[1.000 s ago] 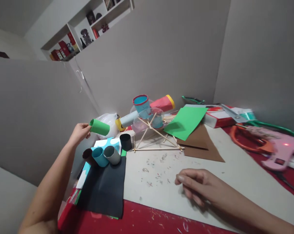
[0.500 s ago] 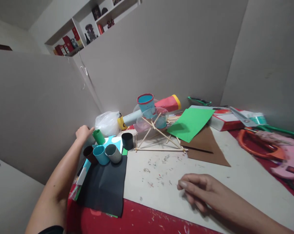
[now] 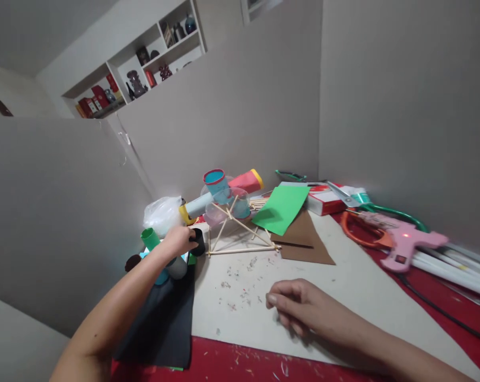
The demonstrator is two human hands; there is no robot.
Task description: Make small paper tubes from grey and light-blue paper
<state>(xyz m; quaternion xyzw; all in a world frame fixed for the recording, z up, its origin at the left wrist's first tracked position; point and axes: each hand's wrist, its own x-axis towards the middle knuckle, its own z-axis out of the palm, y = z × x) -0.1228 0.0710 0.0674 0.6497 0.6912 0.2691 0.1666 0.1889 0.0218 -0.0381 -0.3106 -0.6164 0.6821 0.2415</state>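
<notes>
My left hand (image 3: pixel 179 240) is at a short black paper tube (image 3: pixel 199 244), its fingers closed on the rim. Below and beside that hand stand a green tube (image 3: pixel 149 238), a dark brown tube (image 3: pixel 132 262), a grey tube (image 3: pixel 179 269) and a blue tube (image 3: pixel 162 278), some partly hidden by my forearm. My right hand (image 3: pixel 293 305) rests on the white board (image 3: pixel 240 318), holding nothing, with fingers loosely curled and apart. Just beyond it stands a frame of thin wooden sticks (image 3: pixel 240 250) with clear plastic discs and a blue cup with a red rim (image 3: pixel 216 185).
Green sheet (image 3: pixel 283 207) and brown sheets (image 3: pixel 307 246) lie right of the frame. Farther right are a pink glue gun (image 3: pixel 407 239), its light glowing, orange-handled scissors (image 3: pixel 363 233) and white sticks (image 3: pixel 450 273). Black sheets (image 3: pixel 160 323) lie at left, near a plastic bag (image 3: pixel 162 212).
My left hand has moved right, from beside the green tube to the black tube, and has taken hold of it. The view has turned right; my right hand stays on the board.
</notes>
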